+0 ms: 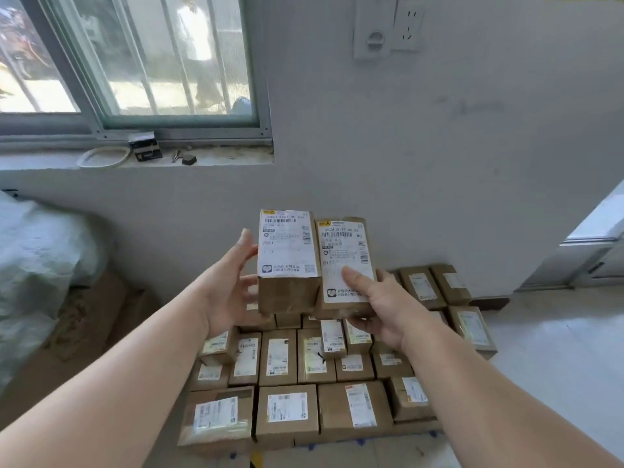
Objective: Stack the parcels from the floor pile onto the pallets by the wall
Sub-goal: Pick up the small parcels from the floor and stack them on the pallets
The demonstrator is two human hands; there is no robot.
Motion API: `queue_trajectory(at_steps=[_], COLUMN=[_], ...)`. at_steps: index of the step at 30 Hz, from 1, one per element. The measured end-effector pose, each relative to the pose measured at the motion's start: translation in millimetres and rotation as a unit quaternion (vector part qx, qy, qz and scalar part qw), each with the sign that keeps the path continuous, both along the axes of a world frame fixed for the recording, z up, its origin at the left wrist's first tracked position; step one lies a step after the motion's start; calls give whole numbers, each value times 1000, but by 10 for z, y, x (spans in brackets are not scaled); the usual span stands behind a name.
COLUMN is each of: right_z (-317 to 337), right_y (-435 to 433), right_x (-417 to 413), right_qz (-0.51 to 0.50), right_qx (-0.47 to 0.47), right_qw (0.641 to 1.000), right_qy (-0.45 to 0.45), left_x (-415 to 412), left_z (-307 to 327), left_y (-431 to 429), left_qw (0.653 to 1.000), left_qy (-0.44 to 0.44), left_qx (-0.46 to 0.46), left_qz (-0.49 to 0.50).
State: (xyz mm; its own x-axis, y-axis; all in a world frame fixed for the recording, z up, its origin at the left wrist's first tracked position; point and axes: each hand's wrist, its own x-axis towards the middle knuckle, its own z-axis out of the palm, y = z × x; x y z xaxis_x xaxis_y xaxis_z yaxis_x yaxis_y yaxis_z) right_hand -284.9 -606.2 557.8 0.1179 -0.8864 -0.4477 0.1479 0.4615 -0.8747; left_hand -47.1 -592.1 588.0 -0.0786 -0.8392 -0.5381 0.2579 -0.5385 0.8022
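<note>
Brown cardboard parcel with white label (288,292) is gripped in the left hand (226,288), beside a second labelled parcel (341,244) clasped by the right hand (385,309), above the stacked brown boxes (287,412) by the grey wall (439,163); a one-handed hold may slip, so rows could be knocked askew.

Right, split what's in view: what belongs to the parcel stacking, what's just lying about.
Job: left hand, holding the left parcel; right hand, holding the right parcel; stacked parcels by the wall.
Lying about: dark box and white ring on the windowsill; plastic-wrapped bundle; wall socket.
</note>
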Motion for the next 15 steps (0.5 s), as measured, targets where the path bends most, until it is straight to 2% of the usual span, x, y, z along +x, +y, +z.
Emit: queue_trajectory(at_steps=[3, 8, 15], right_z=[-128, -366, -1209], right_y=[-215, -781, -1484], right_x=[-16, -136, -262], right_qz=[5, 24, -26], right_qx=[7, 57, 128], right_qw=[1000, 998, 990], right_qy=[25, 21, 52], left_x=[-97, -228, -163], left_z=[-73, -300, -1160], left_y=[-196, -625, -1282], left_qw=[1000, 998, 990], left_qy=[-2, -1, -30], left_qx=[4, 34, 94], left_qz=[-18, 55, 99])
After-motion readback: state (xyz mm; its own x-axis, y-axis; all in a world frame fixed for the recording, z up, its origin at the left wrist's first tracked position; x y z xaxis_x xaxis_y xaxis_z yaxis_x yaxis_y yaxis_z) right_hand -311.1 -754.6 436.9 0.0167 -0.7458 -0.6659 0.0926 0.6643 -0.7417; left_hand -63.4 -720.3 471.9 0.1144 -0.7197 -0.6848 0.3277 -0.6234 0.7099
